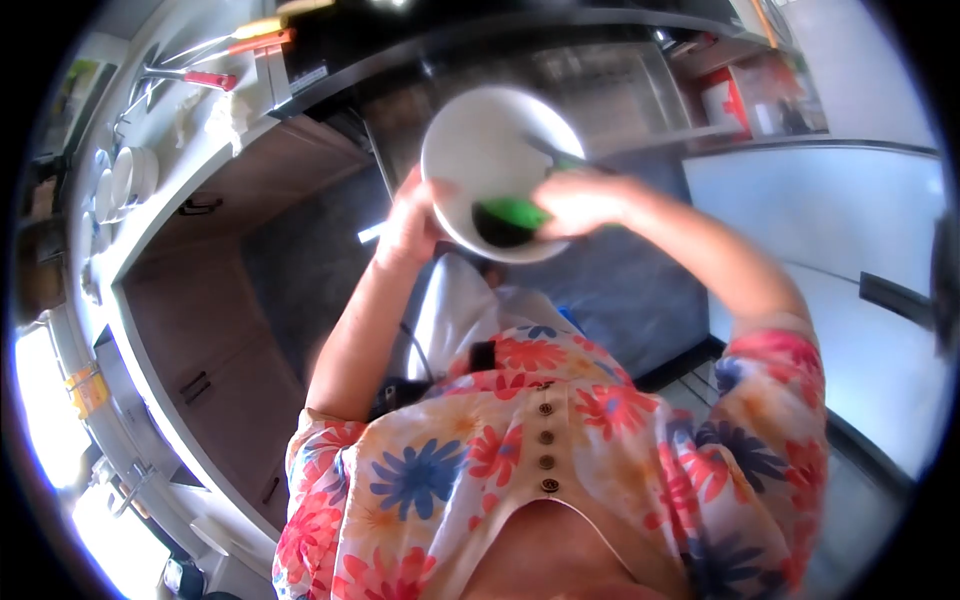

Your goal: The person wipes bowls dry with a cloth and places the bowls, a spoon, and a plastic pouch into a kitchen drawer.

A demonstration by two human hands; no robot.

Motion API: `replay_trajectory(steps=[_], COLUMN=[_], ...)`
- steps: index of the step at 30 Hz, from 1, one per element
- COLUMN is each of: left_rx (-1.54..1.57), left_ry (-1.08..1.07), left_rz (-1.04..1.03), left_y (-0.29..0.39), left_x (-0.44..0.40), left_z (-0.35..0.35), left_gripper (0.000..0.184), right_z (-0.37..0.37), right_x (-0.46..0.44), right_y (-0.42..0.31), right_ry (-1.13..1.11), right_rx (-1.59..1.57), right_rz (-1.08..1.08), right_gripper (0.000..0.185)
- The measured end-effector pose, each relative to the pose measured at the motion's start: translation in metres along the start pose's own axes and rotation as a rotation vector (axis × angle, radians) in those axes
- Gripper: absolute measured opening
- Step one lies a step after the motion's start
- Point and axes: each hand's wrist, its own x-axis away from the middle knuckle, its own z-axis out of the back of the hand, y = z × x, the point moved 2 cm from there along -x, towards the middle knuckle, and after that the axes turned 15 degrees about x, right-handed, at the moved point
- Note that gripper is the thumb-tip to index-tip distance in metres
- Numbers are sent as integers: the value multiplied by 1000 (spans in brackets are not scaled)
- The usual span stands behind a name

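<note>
A white round bowl (480,150) is held up in front of my body, its open side facing the camera. My left hand (412,218) grips its left rim, with the thumb over the edge. On the right, my right hand (585,203) reaches over the rim, fingers closed and blurred by motion. Beside its fingers, inside the bowl, is a bright green thing (517,211) with a dark patch (500,229) next to it. A dark, blurred strip (550,150) sticks out above this hand; its shape is unclear.
The counter (150,420) runs along the left, with red-handled (210,79) and orange-handled (264,41) utensils and white dishes (128,185) on it. A black appliance edge (400,45) spans the top. White cabinet fronts (800,210) stand at the right, near a red item (738,105).
</note>
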Motion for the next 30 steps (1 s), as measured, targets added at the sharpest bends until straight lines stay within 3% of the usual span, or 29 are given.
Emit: replay_trajectory(steps=[3,4,5,7,11,14,17,18,19,20,23,24,27,30], left_rx=[78,105,146,224,176,158,58,51,46,-3,-64,-23,133,832], left_ry=[84,78,81,83,64,2,-12,-34,-55,-61,-137,-178,110,-167], left_rz=[74,111,151,212,293,421,478,489,496,491,453,405,192,245], left_y=[5,6,4,2,1,7,-8,-15,-21,-29,-48,-60,-113,-161], left_x=[-8,-14,-20,-37,-66,-79,-107,-117,-127,-137,-168,-182,-223,-257], left_z=[11,19,24,30,15,-10,-17,-17,-19,-24,-34,-28,-36,-54], left_gripper=[63,61,61,61,72,76,86,88,91,98,94,90,86,62], right_z=[5,5,-3,-12,-12,-1,12,16,16,20,19,15,3,-38], right_x=[13,17,12,4,-10,1,14,21,25,34,61,67,83,87], right_y=[5,2,1,-5,10,35,72,85,102,118,178,196,235,275], right_ry=[50,189,257,511,432,488,312,388,472,442,296,342,389,405], right_rx=[-135,-88,178,355,-24,-228,-359,-412,-509,-671,-1050,-1095,-1341,-1624], right_rz=[-4,61,76,176,128,108,76,109,209,192,188,208,235,233], right_gripper=[56,57,50,44,18,18,19,21,23,26,34,39,51,60])
